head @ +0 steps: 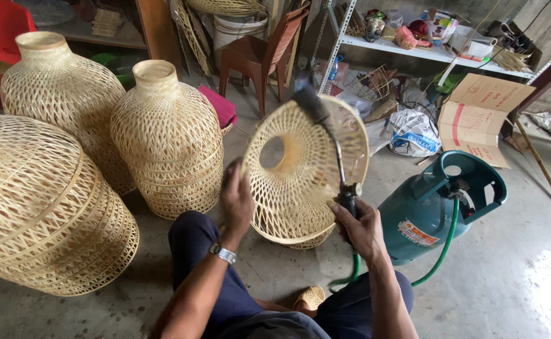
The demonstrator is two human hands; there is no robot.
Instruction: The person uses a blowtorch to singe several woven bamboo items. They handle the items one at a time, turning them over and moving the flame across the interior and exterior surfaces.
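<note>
Bottom centre of the frame: person sitting low, knees in dark trousers, a sandal showing between them.

Left hand, wristwatch on the wrist, is gripping the left rim of a woven bamboo shade; fingers are curling around the edge, thumb side toward the camera. The shade is standing tilted on the concrete floor at centre frame, its round opening facing the viewer.

Right hand is closing fully round the handle of a gas torch, whose dark nozzle is pointing up across the shade's upper rim. A green hose is running from the torch to a teal gas cylinder lying just right of the hand.

Left of frame: three large woven lamp bodies are standing close together.

Far, upper frame: a brown plastic chair, a metal shelf carrying clutter, an open cardboard box at upper right.
</note>
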